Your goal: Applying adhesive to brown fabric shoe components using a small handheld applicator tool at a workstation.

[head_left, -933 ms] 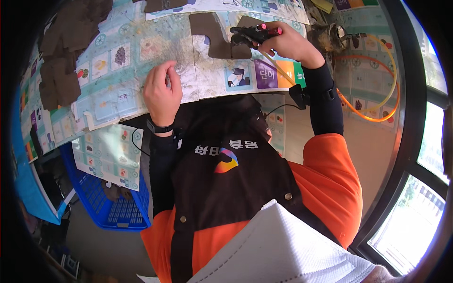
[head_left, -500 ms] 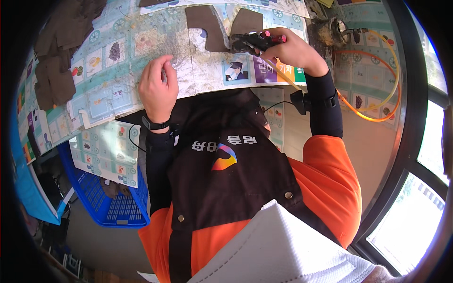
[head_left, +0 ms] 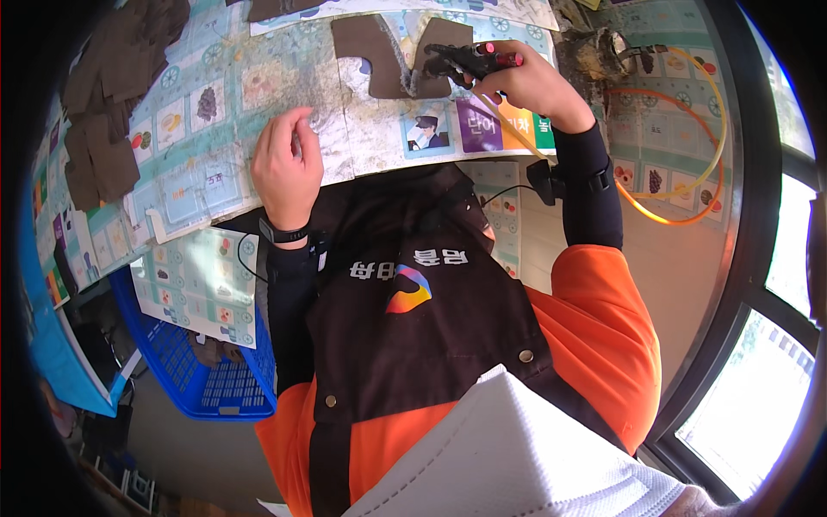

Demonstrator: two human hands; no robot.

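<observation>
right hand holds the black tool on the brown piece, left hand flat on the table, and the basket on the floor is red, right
Not quite: the basket is blue, as the head view shows. The right hand does hold the black tool on the brown piece, and the left hand rests on the table.

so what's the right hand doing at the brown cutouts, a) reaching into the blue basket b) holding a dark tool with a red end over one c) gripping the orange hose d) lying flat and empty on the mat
b: the right hand holds a dark tool with a red end against the brown cutout piece, while the left hand rests on the picture mat.
</observation>
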